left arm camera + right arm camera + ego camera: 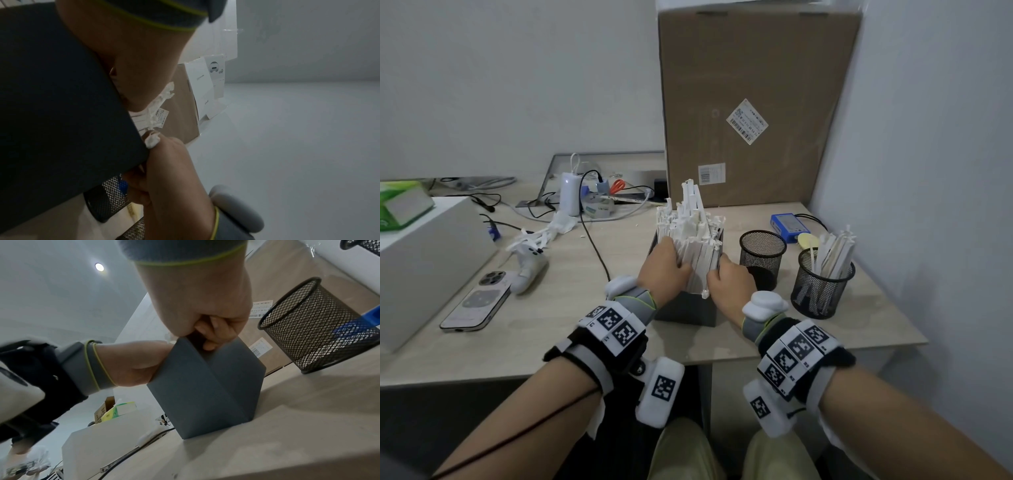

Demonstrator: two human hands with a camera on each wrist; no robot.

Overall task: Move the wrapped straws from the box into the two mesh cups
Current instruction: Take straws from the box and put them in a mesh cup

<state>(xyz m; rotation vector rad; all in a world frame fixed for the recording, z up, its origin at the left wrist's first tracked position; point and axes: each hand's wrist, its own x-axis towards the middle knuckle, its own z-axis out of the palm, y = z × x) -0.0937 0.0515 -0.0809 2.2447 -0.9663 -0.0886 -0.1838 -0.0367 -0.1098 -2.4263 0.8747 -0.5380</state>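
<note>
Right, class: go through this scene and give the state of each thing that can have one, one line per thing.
Grey box: upright, packed with wrapped straws.
Wrapped straws: standing in the box, some raised above the rest.
Left hand: gripping a bunch of straws.
Right hand: gripping straws at the box's rim.
Near mesh cup: upright, partly filled with straws.
Far mesh cup: upright, empty.
Phone: lying flat, face down.

barcode labels on cardboard box (750, 102), print too small to read
</note>
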